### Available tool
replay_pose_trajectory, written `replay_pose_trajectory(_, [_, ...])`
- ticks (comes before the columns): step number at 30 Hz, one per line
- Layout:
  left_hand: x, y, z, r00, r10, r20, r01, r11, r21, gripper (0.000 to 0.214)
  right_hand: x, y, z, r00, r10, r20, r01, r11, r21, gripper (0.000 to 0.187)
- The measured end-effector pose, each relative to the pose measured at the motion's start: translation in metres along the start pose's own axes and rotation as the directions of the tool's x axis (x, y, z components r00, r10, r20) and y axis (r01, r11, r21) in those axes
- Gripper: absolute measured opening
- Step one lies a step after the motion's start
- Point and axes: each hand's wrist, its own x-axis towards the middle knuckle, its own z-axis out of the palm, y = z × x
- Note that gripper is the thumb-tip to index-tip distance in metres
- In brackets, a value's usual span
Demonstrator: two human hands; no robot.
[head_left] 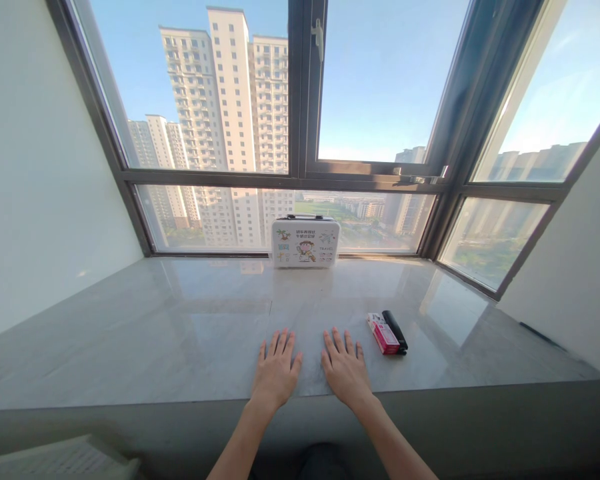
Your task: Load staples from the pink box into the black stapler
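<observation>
My left hand (276, 371) lies palm down on the grey marble windowsill (130, 333), its fingers slightly spread and pointing toward the window. Beside it, with a gap between them, my right hand (346, 368) rests flat in the same way. Neither one holds anything. Just right of my right hand is a small pink and white box (383, 335), and a black stapler (395, 332) lies along its right side. Farther back, a white case (306, 244) with cartoon prints and a dark top handle stands upright near the window.
A dark window frame (220, 179) runs along the back of the sill, with a metal latch (420, 177) at right. White walls (35, 173) close off both sides. The sill's front edge passes under my wrists. Below left is a pale slatted object (55, 460).
</observation>
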Motion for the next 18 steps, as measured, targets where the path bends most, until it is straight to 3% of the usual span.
replay_pose_trajectory(18, [-0.0034, -0.0006, 0.0020, 1.000, 0.006, -0.024, -0.007, 1.000, -0.013, 0.059, -0.0025, 0.0007, 0.0008, 1.000, -0.007, -0.014, 0.007, 1.000, -0.006, 0.059])
